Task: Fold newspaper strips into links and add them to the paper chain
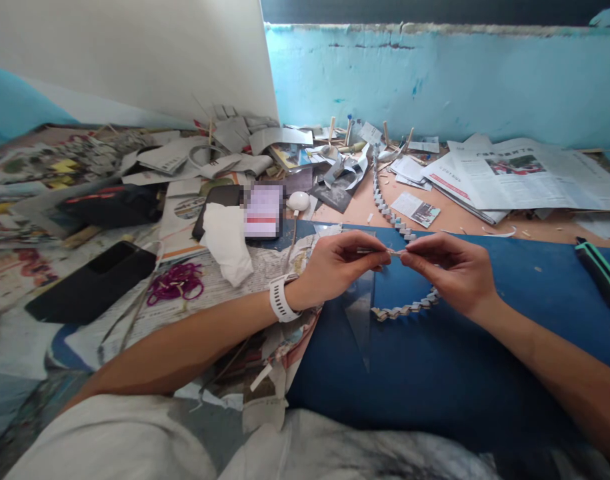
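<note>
My left hand [345,265], with a white watch band [283,300] on its wrist, pinches one end of a small folded paper strip [395,253]. At the strip's other end, the fingertips of my right hand [452,270] are closed on it. Both hands are raised over a blue mat [435,373]. A zigzag chain of folded paper [409,309] curves on the mat below and behind my right hand, and its far part runs back onto the orange tabletop. Under my left hand lies a clear triangular ruler [359,327].
Newspapers [529,177] lie at the back right, and a green and black cutter [602,273] at the right edge. To the left are a dark phone [92,280], purple cord [177,283], a white tissue [227,243] and a lit phone [263,210]. Paper scraps [345,167] cover the back.
</note>
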Action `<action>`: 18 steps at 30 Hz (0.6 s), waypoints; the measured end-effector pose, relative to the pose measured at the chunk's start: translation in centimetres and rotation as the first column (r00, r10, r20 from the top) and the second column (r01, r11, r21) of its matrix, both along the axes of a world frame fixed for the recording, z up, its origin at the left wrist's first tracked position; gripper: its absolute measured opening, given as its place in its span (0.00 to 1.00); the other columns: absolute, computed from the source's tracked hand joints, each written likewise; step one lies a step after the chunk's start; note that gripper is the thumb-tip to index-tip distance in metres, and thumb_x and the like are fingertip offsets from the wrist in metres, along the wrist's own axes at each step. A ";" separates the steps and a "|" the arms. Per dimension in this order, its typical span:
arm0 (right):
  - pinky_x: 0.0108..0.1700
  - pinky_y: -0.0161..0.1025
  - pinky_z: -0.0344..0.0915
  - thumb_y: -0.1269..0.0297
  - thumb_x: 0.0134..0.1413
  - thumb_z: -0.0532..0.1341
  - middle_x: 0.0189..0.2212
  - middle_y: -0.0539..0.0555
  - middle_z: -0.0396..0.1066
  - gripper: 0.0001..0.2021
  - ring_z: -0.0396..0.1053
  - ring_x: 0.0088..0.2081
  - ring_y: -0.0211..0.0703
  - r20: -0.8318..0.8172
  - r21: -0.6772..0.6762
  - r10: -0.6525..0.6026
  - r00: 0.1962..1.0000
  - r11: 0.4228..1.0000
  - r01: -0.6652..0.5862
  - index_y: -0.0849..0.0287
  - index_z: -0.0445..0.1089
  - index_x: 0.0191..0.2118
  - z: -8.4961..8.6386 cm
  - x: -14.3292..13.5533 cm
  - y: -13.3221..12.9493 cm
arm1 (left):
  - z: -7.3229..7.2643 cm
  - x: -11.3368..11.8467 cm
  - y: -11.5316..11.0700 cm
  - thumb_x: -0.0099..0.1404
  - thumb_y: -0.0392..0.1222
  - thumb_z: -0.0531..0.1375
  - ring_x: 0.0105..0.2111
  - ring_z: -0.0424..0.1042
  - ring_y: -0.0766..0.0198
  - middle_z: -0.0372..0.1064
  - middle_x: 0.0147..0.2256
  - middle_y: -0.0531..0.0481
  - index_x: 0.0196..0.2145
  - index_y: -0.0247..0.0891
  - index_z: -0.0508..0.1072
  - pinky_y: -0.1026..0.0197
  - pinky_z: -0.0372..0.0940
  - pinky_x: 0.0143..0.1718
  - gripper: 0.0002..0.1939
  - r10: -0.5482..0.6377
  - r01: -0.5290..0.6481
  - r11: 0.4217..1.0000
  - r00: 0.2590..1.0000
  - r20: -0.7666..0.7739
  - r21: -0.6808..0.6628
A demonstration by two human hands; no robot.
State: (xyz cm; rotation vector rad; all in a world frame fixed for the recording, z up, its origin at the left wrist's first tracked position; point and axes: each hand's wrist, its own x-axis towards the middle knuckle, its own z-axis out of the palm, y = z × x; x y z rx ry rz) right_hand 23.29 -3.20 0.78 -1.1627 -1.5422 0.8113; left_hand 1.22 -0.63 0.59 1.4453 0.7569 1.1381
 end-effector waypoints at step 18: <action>0.45 0.42 0.80 0.57 0.55 0.74 0.37 0.51 0.82 0.08 0.81 0.38 0.45 0.069 -0.022 0.025 0.997 0.999 -0.023 0.52 0.81 0.39 -0.1 0.5 0.4 | -0.3 -0.2 0.3 0.68 0.43 0.68 0.40 0.84 0.59 0.82 0.38 0.46 0.45 0.34 0.79 0.60 0.81 0.42 0.11 -0.084 0.084 0.996 0.996 -0.001 -0.002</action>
